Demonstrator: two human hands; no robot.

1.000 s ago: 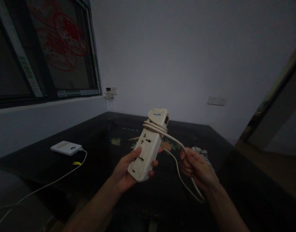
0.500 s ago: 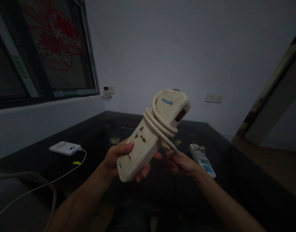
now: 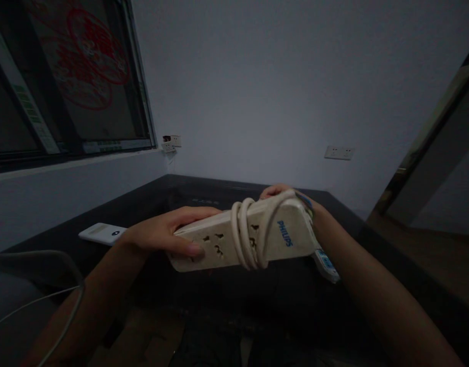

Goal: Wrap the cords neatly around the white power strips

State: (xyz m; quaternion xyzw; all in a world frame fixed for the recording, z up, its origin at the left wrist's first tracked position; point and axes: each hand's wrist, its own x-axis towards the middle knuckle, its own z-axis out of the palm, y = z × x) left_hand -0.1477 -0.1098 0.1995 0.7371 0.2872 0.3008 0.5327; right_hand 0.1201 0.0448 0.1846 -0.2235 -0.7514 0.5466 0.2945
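Observation:
A white PHILIPS power strip point(image 3: 225, 235) is held in front of me above the dark table, nearly level, its socket face towards me. Several turns of its power cord point(image 3: 242, 237) wrap round the body right of the middle. My left hand point(image 3: 160, 232) is closed on the left end, thumb across the socket face and fingers behind. Behind the top right edge, my right hand point(image 3: 277, 190) has its fingers curled at the cord, which runs over that edge; the strip hides part of this hand. A second strip point(image 3: 326, 266) with blue sockets lies beyond my right wrist, partly covered.
On the table's left lies a white power-bank-like device point(image 3: 100, 233). A thin white cable point(image 3: 31, 304) and a thicker grey loop point(image 3: 77, 272) are at lower left. The black glossy table point(image 3: 227, 300) meets the wall, which carries socket plates point(image 3: 339, 152). A window is on the left.
The strip has turned from steeply tilted to nearly level and come lower. My right hand has moved from below the strip, where it pinched the cord, up behind its far edge.

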